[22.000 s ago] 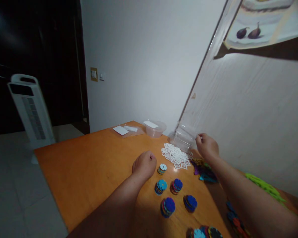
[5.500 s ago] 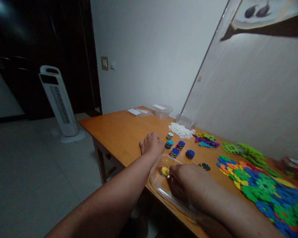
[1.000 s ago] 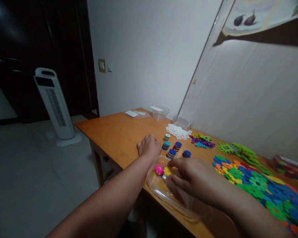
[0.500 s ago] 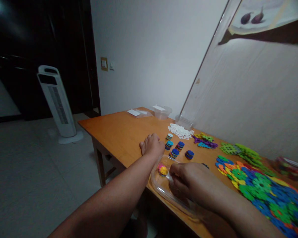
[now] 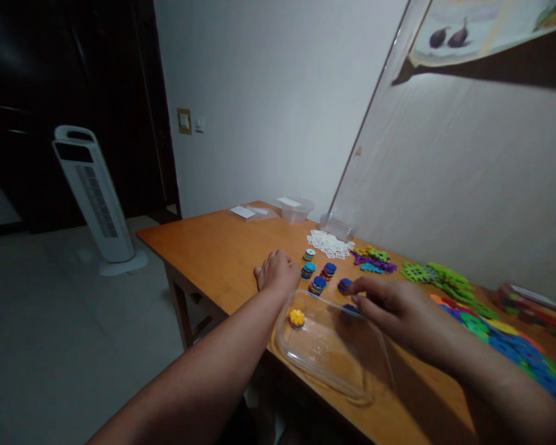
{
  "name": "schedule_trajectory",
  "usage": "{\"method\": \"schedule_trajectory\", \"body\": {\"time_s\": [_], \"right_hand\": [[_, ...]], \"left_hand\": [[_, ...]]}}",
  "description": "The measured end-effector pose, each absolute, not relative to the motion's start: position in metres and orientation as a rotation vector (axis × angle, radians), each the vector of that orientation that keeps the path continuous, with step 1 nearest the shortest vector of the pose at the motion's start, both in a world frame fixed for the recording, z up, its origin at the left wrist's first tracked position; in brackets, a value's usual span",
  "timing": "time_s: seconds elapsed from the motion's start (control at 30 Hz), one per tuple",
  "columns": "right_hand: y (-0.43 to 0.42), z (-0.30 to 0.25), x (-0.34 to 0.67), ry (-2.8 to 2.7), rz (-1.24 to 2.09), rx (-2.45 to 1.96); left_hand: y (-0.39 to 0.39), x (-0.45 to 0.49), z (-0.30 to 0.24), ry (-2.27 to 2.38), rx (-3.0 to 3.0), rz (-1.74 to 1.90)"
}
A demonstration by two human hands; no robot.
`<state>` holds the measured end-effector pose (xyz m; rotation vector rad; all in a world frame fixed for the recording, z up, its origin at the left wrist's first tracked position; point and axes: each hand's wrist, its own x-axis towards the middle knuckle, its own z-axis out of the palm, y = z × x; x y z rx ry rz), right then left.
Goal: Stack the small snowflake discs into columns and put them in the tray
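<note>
My left hand (image 5: 277, 272) lies on the table left of the small stacks, its fingers stretched over the wood and holding nothing. My right hand (image 5: 389, 303) hovers over a dark blue stack (image 5: 351, 309), thumb and forefinger apart. Its forefinger tip is close to another blue stack (image 5: 345, 285) of flower-shaped plastic discs; whether they touch I cannot tell. Below is a clear plastic lid (image 5: 324, 352) with a yellow-topped disc stack (image 5: 297, 318) at its left end. Behind the lid stand a blue-topped stack (image 5: 317, 285), a second blue one (image 5: 328, 270), a teal-topped stack (image 5: 308, 270) and a white-topped one (image 5: 309, 254).
A spread of loose coloured discs (image 5: 514, 340) lies to the right, partly behind my right arm. White lattice pieces (image 5: 331, 244), purple pieces (image 5: 380, 264) and green pieces (image 5: 449, 281) run along the wall. Clear tubs (image 5: 296, 212) stand at the back.
My right hand has moved from beside the yellow stack inside the lid, up and right to the blue stacks, its fingers parting. My left hand stays on the table. The view shifted slightly.
</note>
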<state>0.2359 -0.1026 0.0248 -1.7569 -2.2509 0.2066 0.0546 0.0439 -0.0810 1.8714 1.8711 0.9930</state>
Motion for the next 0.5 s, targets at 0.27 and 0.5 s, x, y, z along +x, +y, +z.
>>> {"method": "schedule_trajectory", "body": {"time_s": [0.27, 0.5], "right_hand": [[-0.089, -0.001, 0.283, -2.119, 0.382, -1.859], [-0.093, -0.003, 0.281, -2.086, 0.453, -1.839]], "left_hand": [[0.044, 0.052, -0.077, 1.881, 1.871, 0.983], [0.047, 0.052, -0.078, 1.898, 1.865, 0.975]]}}
